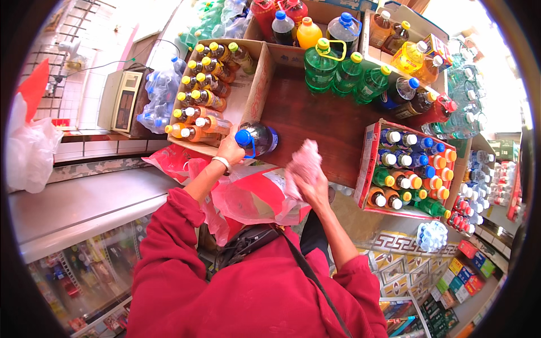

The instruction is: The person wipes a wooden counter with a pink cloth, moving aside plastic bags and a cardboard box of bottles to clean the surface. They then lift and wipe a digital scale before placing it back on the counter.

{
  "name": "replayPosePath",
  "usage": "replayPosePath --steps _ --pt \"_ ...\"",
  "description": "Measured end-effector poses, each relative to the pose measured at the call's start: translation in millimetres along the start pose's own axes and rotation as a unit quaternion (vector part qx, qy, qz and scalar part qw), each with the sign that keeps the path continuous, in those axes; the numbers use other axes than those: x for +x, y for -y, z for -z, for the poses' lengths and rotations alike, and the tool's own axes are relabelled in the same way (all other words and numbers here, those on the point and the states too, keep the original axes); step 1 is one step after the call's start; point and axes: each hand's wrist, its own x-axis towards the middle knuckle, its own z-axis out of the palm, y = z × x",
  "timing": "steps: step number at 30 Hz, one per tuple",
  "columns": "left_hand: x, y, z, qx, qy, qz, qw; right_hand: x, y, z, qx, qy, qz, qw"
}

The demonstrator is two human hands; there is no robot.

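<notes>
My left hand (230,148) grips a large dark bottle (263,138) with a blue cap and blue carry handle. The bottle is by the near left edge of a dark red-brown wooden tabletop (308,122), its cap pointing left in the picture. My right hand (313,188) holds a crumpled pink cloth (305,162) over the near edge of that tabletop; the cloth looks blurred. Below both hands, a red and white plastic bag (253,196) spreads out in front of my body.
A cardboard box (258,91) of small bottles borders the tabletop on the left; another box (361,169) of bottles stands right. Large green bottles (321,69) line the far side. A glass-fronted cabinet (93,262) is at lower left, a tiled front (401,266) at lower right.
</notes>
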Motion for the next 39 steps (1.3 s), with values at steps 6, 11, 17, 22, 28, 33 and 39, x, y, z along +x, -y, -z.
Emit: replayPosePath --steps 6,11,17,22,28,33,39 --pt "19.7 26.7 -1.0 -0.003 -0.014 -0.127 0.992 73.6 16.2 -113.2 -0.302 0.028 0.151 0.941" --pt "26.9 35.7 8.2 0.008 0.079 -0.13 0.988 64.7 -23.0 -120.7 -0.196 0.011 0.154 0.968" --pt "10.5 14.4 14.2 -0.002 0.12 -0.15 0.981 62.5 -57.4 -110.0 -0.107 0.052 0.138 0.983" --pt "10.1 4.7 15.8 0.129 0.139 -0.36 0.914 36.9 -33.8 -86.6 -0.142 0.033 0.2 0.969" --pt "-7.9 12.8 -15.0 0.036 0.072 -0.271 0.959 54.2 21.1 -48.0 -0.112 0.128 0.179 0.969" --pt "-30.7 23.7 -34.5 -0.09 -0.027 -0.267 0.959 66.3 24.2 -65.9 -0.164 0.16 0.209 0.951" --pt "-32.7 53.9 -39.3 -0.105 0.015 -0.15 0.983 88.7 -30.6 -43.3 -0.233 0.021 -0.09 0.968"
